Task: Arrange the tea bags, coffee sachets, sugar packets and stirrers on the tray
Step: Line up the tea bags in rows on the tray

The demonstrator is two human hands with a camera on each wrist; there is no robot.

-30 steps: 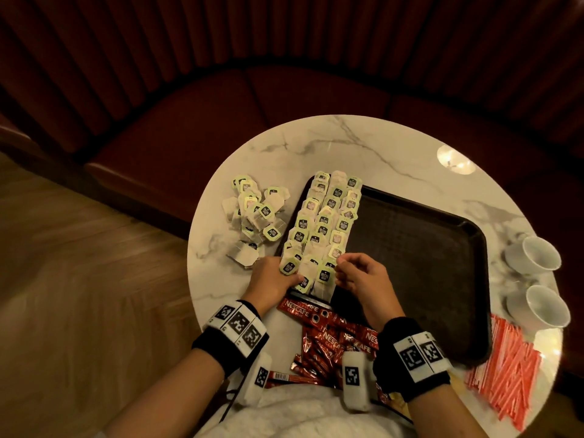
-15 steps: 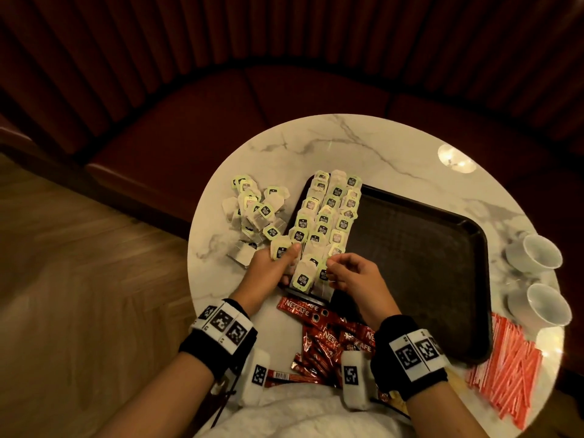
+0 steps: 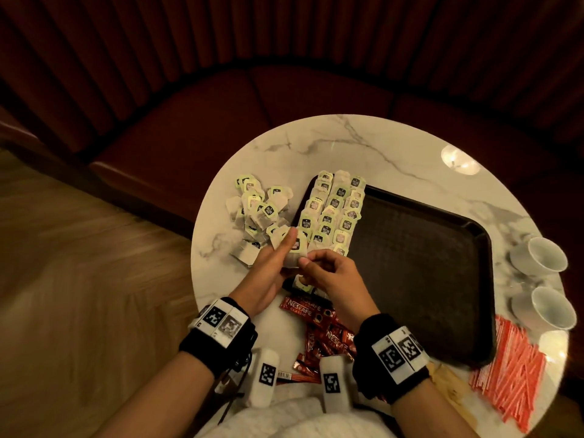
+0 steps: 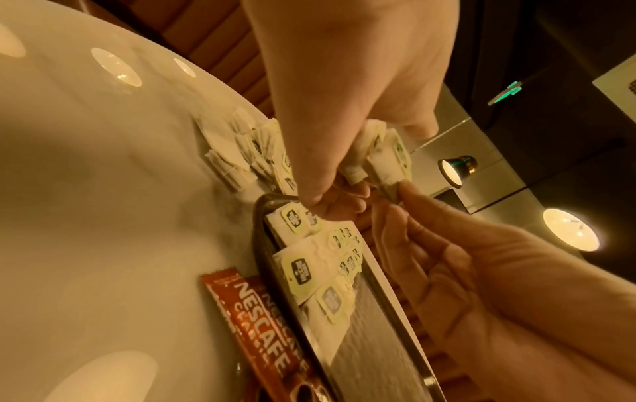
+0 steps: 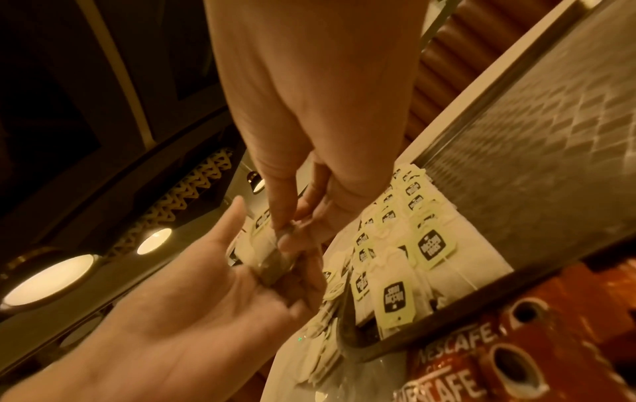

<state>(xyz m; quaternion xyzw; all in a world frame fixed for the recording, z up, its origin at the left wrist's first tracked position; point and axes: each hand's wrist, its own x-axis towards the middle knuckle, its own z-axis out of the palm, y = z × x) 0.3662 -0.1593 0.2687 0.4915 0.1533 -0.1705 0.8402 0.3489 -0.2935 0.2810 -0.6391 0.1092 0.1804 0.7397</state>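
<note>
Both hands meet above the near left corner of the dark tray [image 3: 426,279]. My left hand [image 3: 286,248] holds a small bunch of tea bags [image 4: 385,157] between thumb and fingers. My right hand [image 3: 305,259] pinches the lower edge of one tea bag [image 5: 272,244] in that bunch. Rows of tea bags [image 3: 331,216] with pale green tags cover the tray's left strip. A loose pile of tea bags [image 3: 259,213] lies on the marble table left of the tray. Red coffee sachets [image 3: 316,327] lie at the near edge, under my wrists.
Orange-and-white sticks [image 3: 505,374] are heaped at the near right of the round table [image 3: 347,147]. Two white cups [image 3: 537,257] stand on its right edge. Most of the tray's right part is bare. A red bench curves behind the table.
My left hand has left the tray's near corner, reached toward the loose pile and risen with tea bags. My right hand has lifted off the rows and now pinches one of those bags.
</note>
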